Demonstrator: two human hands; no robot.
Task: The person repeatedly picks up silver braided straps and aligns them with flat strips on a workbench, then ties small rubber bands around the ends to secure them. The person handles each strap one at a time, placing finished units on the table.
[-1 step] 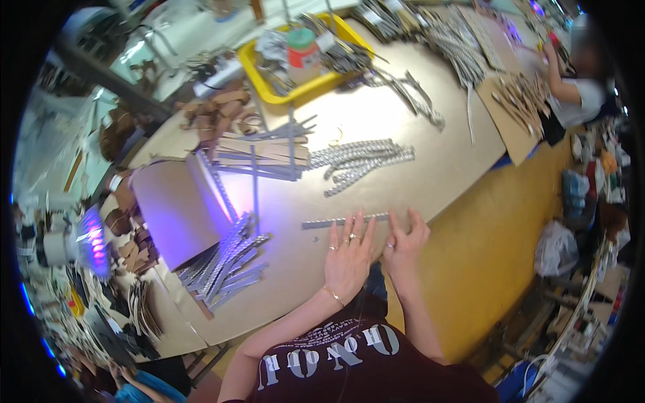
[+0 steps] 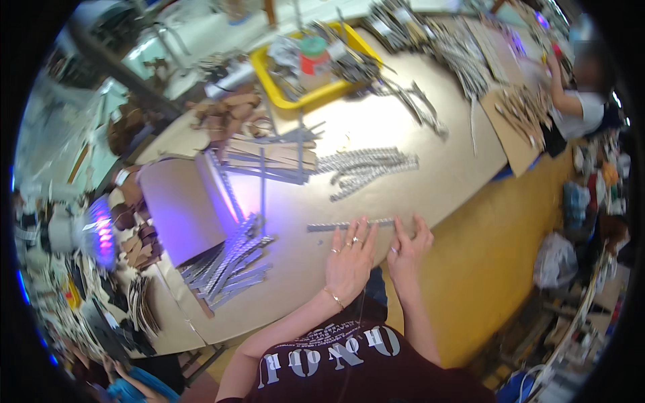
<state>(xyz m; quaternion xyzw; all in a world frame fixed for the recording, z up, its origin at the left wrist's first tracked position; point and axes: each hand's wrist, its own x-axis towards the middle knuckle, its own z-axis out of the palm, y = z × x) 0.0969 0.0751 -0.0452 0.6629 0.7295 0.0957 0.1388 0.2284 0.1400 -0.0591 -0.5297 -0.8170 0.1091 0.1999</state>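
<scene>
A narrow silver-grey braided strip (image 2: pixel 324 227) lies across the tabletop near its front edge. My left hand (image 2: pixel 351 262) rests flat over the strip's middle, fingers stretched out, with rings and a bracelet on it. At the strip's right end, my right hand (image 2: pixel 410 248) has its fingers bent and closed on it; the exact grip is partly hidden. Beyond my hands is a loose pile of similar braided strips (image 2: pixel 376 164). Another heap of grey strips (image 2: pixel 228 269) lies to the left.
A yellow tray (image 2: pixel 295 104) holding a jar (image 2: pixel 314 64) and metal-looking pieces stands at the back. Flat tan and grey strips (image 2: pixel 269 158) lie beside a curved brown board (image 2: pixel 181 208). A lit lamp (image 2: pixel 101 232) is far left. At far right, another person (image 2: pixel 578 111) works near a cardboard sheet (image 2: pixel 514 134).
The whole view has shifted slightly, so the table's contents appear a little lower and to the right. Both hands keep nearly the same pose on the strip.
</scene>
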